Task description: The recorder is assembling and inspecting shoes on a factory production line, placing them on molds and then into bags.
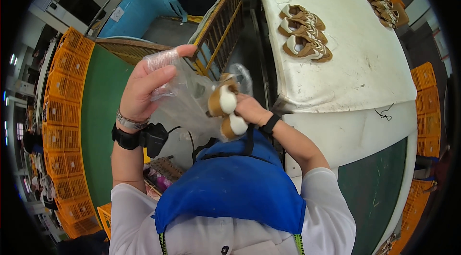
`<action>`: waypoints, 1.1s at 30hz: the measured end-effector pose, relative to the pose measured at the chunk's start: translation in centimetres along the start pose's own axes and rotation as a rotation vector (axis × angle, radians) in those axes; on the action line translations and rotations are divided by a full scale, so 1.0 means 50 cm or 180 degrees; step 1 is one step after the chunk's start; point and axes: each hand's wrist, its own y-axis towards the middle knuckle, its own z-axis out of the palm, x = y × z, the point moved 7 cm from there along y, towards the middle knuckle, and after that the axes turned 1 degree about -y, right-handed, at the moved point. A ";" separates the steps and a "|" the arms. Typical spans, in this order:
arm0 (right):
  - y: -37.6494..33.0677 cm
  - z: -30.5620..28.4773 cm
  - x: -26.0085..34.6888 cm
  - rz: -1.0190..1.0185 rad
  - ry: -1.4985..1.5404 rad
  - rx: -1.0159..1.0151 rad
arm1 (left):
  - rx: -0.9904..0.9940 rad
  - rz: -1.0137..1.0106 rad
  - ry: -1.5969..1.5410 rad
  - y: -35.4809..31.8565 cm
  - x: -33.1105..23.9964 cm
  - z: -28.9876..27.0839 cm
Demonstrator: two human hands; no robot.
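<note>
My left hand (148, 79) is raised, its fingers closed on the gathered edge of a clear plastic bag (180, 108). The bag hangs from there toward the middle, in front of my blue apron (225, 183). With my right hand (253, 110) I hold a pair of brown-and-white shoes (223, 101) at the bag's right side. The two shoes lie close together, one above the other. Whether they are inside the film or only against it, I cannot tell. My right fingertips are partly hidden behind the shoes.
A white-covered table (345, 72) on the right carries several brown sneakers (307, 47), with more sneakers (382, 9) at its far edge. Ahead stands a yellow-barred cage cart (225, 19) with blue lining. Stacked orange crates (62, 139) line the left side along a green floor (103, 111).
</note>
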 end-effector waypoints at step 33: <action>0.067 -0.031 0.034 0.0752 0.1142 -0.2714 | -0.0175 0.0391 0.0422 -0.031 -0.036 0.010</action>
